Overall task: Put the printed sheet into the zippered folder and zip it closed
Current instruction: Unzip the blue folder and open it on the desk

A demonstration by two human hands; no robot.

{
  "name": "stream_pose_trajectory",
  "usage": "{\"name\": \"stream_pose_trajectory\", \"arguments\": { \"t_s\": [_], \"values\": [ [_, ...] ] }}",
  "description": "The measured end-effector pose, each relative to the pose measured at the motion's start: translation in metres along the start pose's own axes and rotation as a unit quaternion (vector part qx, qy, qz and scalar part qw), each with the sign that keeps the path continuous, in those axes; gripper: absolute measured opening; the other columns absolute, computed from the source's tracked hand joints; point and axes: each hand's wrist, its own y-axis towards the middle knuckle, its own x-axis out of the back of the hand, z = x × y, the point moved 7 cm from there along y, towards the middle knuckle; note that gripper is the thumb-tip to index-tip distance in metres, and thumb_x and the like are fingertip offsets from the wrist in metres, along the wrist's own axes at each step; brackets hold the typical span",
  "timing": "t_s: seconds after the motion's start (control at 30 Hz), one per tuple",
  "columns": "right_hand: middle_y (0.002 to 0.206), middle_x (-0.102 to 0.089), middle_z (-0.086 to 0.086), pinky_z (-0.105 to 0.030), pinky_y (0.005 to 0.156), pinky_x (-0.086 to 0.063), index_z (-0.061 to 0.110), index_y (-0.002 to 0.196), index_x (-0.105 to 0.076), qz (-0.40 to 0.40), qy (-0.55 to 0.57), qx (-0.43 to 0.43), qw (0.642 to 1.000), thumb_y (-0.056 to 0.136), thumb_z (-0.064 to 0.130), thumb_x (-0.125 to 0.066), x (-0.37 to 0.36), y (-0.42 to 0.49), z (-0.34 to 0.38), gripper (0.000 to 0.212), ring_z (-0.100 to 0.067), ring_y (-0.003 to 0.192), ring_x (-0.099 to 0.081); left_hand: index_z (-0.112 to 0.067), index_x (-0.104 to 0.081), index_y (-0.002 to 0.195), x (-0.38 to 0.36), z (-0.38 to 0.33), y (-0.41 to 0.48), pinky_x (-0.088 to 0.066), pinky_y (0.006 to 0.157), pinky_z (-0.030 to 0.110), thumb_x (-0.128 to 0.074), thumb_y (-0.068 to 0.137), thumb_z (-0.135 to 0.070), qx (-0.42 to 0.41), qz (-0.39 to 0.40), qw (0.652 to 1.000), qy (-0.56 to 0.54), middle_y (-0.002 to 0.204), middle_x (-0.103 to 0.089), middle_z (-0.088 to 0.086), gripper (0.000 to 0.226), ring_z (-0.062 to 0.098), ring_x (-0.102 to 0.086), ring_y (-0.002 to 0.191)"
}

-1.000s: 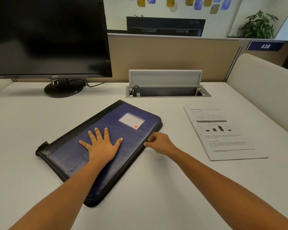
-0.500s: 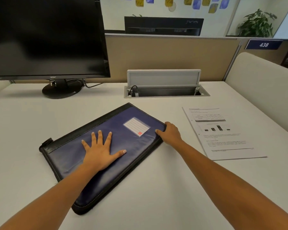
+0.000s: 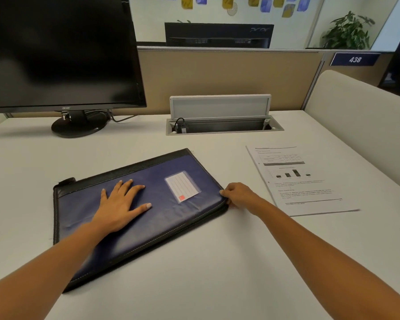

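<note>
A dark blue zippered folder (image 3: 171, 218) with black trim and a white label pocket lies flat and slanted on the white desk. My left hand (image 3: 120, 204) presses flat on its cover with the fingers spread. At the folder's right corner, my right hand (image 3: 238, 196) has its fingers curled over the edge, gripping it by the zipper seam; the zipper pull is hidden. The printed sheet (image 3: 300, 181), with text and a small bar chart, lies flat on the desk to the right of the folder, untouched.
A black monitor (image 3: 60, 54) on its stand fills the back left. An open cable box (image 3: 222, 125) with a raised lid is set into the desk behind the folder. A beige partition (image 3: 229, 77) closes the back, a padded divider (image 3: 367, 116) the right.
My right hand went from the folder's lower long edge up to its right corner and stays there. The folder turned slightly counter-clockwise under my left hand, which keeps pressing on the cover.
</note>
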Motion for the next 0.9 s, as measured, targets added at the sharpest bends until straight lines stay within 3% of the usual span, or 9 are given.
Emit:
{"name": "stream_pose_trajectory", "arguments": {
  "t_s": [0.07, 0.17, 0.27, 0.47, 0.53, 0.63, 0.9],
  "values": [
    [0.066, -0.057, -0.001, -0.019, 0.052, -0.037, 0.014, 0.071, -0.053, 0.086, 0.014, -0.001, 0.996, 0.091, 0.027, -0.052, -0.007, -0.010, -0.002, 0.024, -0.013, 0.059, -0.051, -0.030, -0.037, 0.133, 0.007, 0.000, 0.004, -0.008, 0.111, 0.059, -0.040, 0.087, -0.058, 0.008, -0.027, 1.000, 0.003, 0.151, -0.025, 0.002, 0.054, 0.022, -0.015, 0.142],
    [0.066, -0.060, 0.001, -0.018, 0.056, -0.038, 0.018, 0.067, -0.056, 0.188, -0.012, -0.014, 0.982, 0.089, 0.029, -0.056, -0.016, -0.022, -0.004, 0.024, -0.009, 0.059, -0.051, -0.026, -0.039, 0.132, 0.009, -0.010, 0.012, -0.009, 0.110, 0.061, -0.040, 0.088, -0.055, 0.013, -0.027, 0.999, 0.011, 0.150, -0.027, 0.002, 0.052, 0.021, -0.019, 0.141],
    [0.068, -0.061, 0.001, -0.018, 0.055, -0.038, 0.018, 0.068, -0.059, 0.210, -0.019, -0.016, 0.977, 0.088, 0.029, -0.057, -0.017, -0.021, -0.002, 0.023, -0.009, 0.060, -0.053, -0.025, -0.031, 0.139, 0.002, -0.029, 0.021, -0.008, 0.110, 0.062, -0.037, 0.089, -0.056, 0.005, -0.008, 1.000, 0.011, 0.154, -0.019, 0.001, 0.059, 0.020, -0.013, 0.142],
    [0.079, -0.062, -0.007, -0.020, 0.057, -0.044, 0.012, 0.074, -0.059, 0.059, 0.036, 0.027, 0.997, 0.088, 0.014, -0.056, -0.003, 0.014, 0.017, 0.014, -0.013, 0.066, -0.054, -0.026, -0.018, 0.144, -0.012, -0.059, 0.041, -0.003, 0.109, 0.063, -0.032, 0.090, -0.058, 0.002, 0.018, 1.000, 0.013, 0.157, -0.006, 0.000, 0.065, 0.019, -0.004, 0.144],
    [0.090, -0.061, -0.011, -0.025, 0.065, -0.049, 0.007, 0.088, -0.062, 0.004, 0.039, 0.044, 0.998, 0.087, 0.011, -0.057, -0.001, 0.028, 0.024, 0.007, -0.018, 0.076, -0.055, -0.027, -0.014, 0.145, -0.015, -0.063, 0.048, -0.001, 0.109, 0.064, -0.030, 0.089, -0.060, 0.014, 0.024, 1.000, 0.011, 0.157, -0.003, 0.000, 0.067, 0.019, 0.000, 0.144],
    [0.107, -0.063, -0.017, -0.033, 0.084, -0.048, 0.002, 0.105, -0.061, -0.064, 0.006, 0.068, 0.996, 0.086, 0.012, -0.059, -0.001, 0.049, 0.035, 0.022, -0.027, 0.096, -0.058, -0.029, -0.009, 0.146, -0.019, -0.065, 0.055, 0.003, 0.108, 0.065, -0.027, 0.089, -0.061, 0.032, 0.021, 0.999, 0.005, 0.157, 0.000, -0.001, 0.068, 0.020, 0.004, 0.144],
    [0.133, -0.048, -0.017, -0.037, 0.101, -0.041, 0.008, 0.127, -0.049, -0.103, -0.059, 0.089, 0.989, 0.088, 0.010, -0.054, -0.002, 0.103, 0.063, 0.039, -0.032, 0.120, -0.048, -0.031, -0.004, 0.146, -0.026, -0.067, 0.058, 0.004, 0.107, 0.065, -0.020, 0.090, -0.061, 0.042, -0.004, 0.999, 0.027, 0.157, 0.002, -0.002, 0.066, 0.019, 0.007, 0.144]
  ]
}}
